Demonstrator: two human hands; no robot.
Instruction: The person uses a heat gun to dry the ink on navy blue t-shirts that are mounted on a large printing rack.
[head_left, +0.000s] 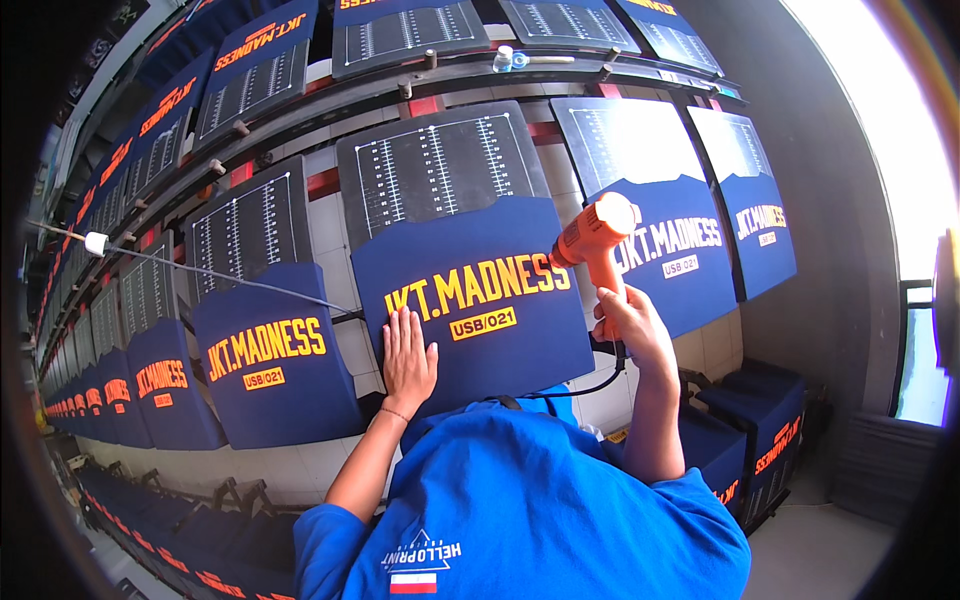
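Observation:
A navy shirt [490, 360] with yellow-orange printed lettering is stretched over a black printing board [400, 185] marked with white scales. My left hand [410, 365] lies flat on the shirt, fingers extended, beside the left end of the print. In my right hand [635, 325] is an orange heat gun [600, 240], gripped by its handle. It is held up at the right end of the lettering, its body partly covering the print. A black cord [605, 385] hangs from the handle's base.
Navy shirts on boards flank mine: one with yellow print [270, 370] on the left, one with white-looking print [690, 280] on the right. Behind runs a dark rail [560, 70] carrying a small bottle [503, 60]. A thin cable [220, 272] crosses from the left.

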